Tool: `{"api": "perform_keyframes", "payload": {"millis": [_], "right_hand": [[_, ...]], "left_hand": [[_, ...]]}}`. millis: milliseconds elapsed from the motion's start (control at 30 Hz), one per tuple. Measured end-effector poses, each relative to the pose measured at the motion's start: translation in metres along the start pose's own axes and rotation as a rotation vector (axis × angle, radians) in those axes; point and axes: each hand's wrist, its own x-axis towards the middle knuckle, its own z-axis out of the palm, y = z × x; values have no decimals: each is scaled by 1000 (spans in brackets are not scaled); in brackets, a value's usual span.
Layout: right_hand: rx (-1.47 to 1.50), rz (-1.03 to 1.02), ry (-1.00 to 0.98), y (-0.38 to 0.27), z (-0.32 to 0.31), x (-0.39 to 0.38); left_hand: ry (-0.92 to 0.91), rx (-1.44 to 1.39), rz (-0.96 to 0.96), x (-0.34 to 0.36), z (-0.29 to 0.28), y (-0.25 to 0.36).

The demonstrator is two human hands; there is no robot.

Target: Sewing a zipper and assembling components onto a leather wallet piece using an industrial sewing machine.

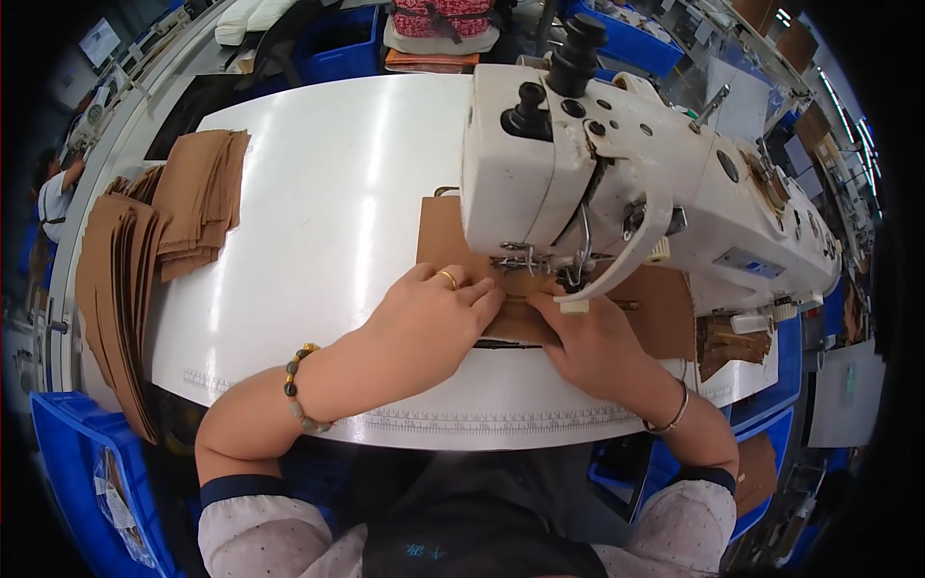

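Observation:
A brown panel [438,226] lies under the needle and presser foot [570,275] of a white sewing machine [520,173]. My left hand [424,328], wearing a ring, has bent fingertips closed on the panel's near part, left of the presser foot. My right hand [593,356] is closed on the same panel just below the foot, thumb angled toward the left fingertips; some of its fingers are hidden by the machine's curved white bar [621,270]. The panel's middle is largely hidden by the machine head and my hands.
Brown piece stacks [202,183] cover the left of the white table [289,241]; smaller brown pieces [732,337] lie at right. Blue bins [77,443] flank the table, with more behind. A red patterned bundle [443,19] sits at the back. A person [56,197] is at far left.

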Motion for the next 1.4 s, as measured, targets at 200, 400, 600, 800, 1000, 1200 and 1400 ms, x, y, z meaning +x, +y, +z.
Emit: {"api": "perform_keyframes", "payload": {"millis": [200,400,600,800,1000,1200,1400], "right_hand": [[4,12,27,3,19,8],[169,93,58,4,23,11],[152,22,150,-3,22,13],[144,38,114,-1,23,13],[130,47,97,-6,17,14],[59,11,70,-13,7,15],[14,-38,48,-17,12,11]], "left_hand": [[444,65,299,-68,-13,22],[11,-44,-213,-68,19,-9],[2,-91,-312,9,58,-92],[123,-598,-132,41,91,-120],[246,-660,-133,38,94,-113],[251,-564,-109,45,104,-116],[251,-694,-166,43,87,-114]]}}
